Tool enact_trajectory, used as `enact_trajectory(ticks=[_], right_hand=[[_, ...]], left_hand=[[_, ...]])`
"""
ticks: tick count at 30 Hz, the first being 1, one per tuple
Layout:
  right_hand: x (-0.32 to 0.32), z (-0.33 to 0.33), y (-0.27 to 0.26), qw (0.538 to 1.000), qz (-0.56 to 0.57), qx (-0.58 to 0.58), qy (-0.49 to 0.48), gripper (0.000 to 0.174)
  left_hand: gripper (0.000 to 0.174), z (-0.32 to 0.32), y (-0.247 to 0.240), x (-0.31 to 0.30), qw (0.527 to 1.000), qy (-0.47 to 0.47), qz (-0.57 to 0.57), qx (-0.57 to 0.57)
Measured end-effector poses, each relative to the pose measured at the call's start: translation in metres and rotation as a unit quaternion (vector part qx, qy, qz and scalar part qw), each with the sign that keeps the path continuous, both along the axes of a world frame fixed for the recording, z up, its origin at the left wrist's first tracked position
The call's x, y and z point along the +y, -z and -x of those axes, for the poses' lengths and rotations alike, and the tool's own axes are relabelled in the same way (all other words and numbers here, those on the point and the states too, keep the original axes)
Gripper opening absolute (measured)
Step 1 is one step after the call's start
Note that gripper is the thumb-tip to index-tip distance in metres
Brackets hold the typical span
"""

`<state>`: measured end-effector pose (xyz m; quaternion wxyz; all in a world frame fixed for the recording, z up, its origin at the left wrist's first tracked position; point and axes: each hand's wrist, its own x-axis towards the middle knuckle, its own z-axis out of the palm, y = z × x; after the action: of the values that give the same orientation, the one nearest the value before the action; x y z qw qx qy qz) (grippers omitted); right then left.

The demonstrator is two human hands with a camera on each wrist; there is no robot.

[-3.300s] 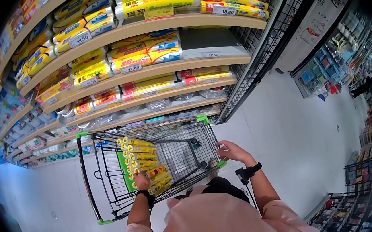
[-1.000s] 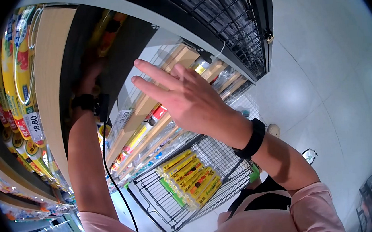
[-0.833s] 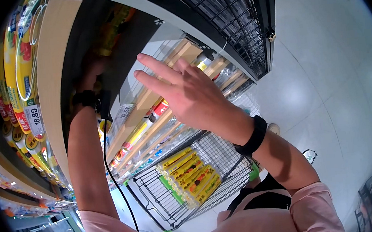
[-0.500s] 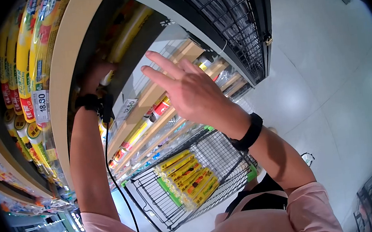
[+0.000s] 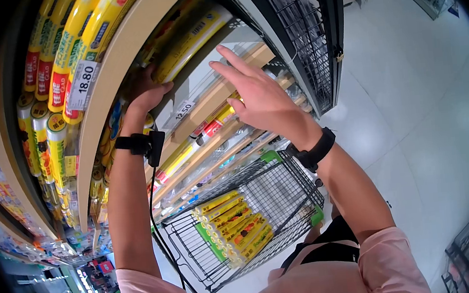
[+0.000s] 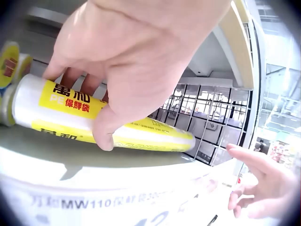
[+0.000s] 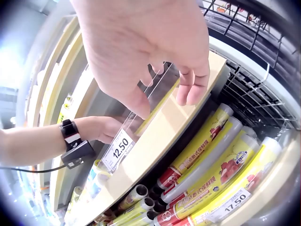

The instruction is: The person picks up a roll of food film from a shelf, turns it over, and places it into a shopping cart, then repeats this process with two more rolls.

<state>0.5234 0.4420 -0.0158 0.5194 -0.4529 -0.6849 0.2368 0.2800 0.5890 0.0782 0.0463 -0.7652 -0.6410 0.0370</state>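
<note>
My left hand (image 5: 149,93) is inside a shelf bay and grips a yellow-and-white roll of plastic food bags (image 6: 155,134). In the left wrist view the thumb presses the near side of the roll while the other fingers reach over its far side. The roll lies lengthwise, close over the shelf board. My right hand (image 5: 260,96) hovers in front of the shelf's front edge, holding nothing, its fingers loosely extended. In the right wrist view that hand (image 7: 146,42) is above the wooden shelf edge (image 7: 155,136), beside the clear lip.
A shopping cart (image 5: 316,216) with several yellow rolls (image 5: 242,230) stands below. Black wire mesh (image 5: 297,33) closes the shelf's right end. More rolls (image 5: 75,49) sit on the shelf at left, above an 18.80 tag (image 5: 83,85). A 12.50 tag (image 7: 120,148) hangs on the front lip.
From both hands at the cart, I have reached up to the shelf. Lately the left hand has drawn the roll outward from the dark bay, and the right hand has shifted slightly right.
</note>
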Motion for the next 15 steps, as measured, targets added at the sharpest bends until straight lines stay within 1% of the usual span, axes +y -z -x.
enact_trajectory(ticks=[2, 5, 6, 7, 9, 10, 11, 13, 15], right_hand=[[-0.001, 0.0, -0.002, 1.0, 0.005, 0.006, -0.01, 0.061], [-0.007, 0.006, -0.008, 0.999, 0.003, 0.045, 0.025, 0.061], [-0.01, 0.007, -0.014, 0.996, 0.042, 0.067, 0.035, 0.057], [-0.013, 0.01, -0.018, 0.99, 0.071, 0.121, 0.033, 0.056], [-0.017, 0.016, -0.021, 0.966, 0.126, 0.225, 0.03, 0.054], [-0.019, 0.019, -0.021, 0.955, 0.137, 0.264, 0.017, 0.054], [-0.021, 0.023, -0.02, 0.942, 0.147, 0.302, 0.003, 0.054], [-0.027, 0.028, -0.027, 0.912, 0.166, 0.374, -0.026, 0.054], [-0.038, 0.028, -0.037, 0.898, 0.174, 0.399, -0.064, 0.049]], left_hand=[[0.074, 0.009, -0.002, -0.007, 0.999, 0.041, -0.021, 0.003], [0.07, 0.003, -0.013, -0.046, 0.996, 0.056, -0.045, -0.053], [0.068, -0.002, -0.018, -0.058, 0.996, 0.013, -0.01, -0.093], [0.066, -0.001, -0.017, -0.065, 0.994, 0.027, -0.039, -0.094], [0.063, -0.007, -0.026, -0.09, 0.99, 0.028, -0.049, -0.132], [0.061, -0.007, -0.027, -0.103, 0.983, 0.063, -0.09, -0.146], [0.057, -0.003, -0.027, -0.11, 0.977, 0.097, -0.105, -0.161], [0.055, -0.003, -0.033, -0.135, 0.968, 0.135, -0.136, -0.16], [0.054, 0.001, -0.036, -0.158, 0.963, 0.152, -0.13, -0.182]])
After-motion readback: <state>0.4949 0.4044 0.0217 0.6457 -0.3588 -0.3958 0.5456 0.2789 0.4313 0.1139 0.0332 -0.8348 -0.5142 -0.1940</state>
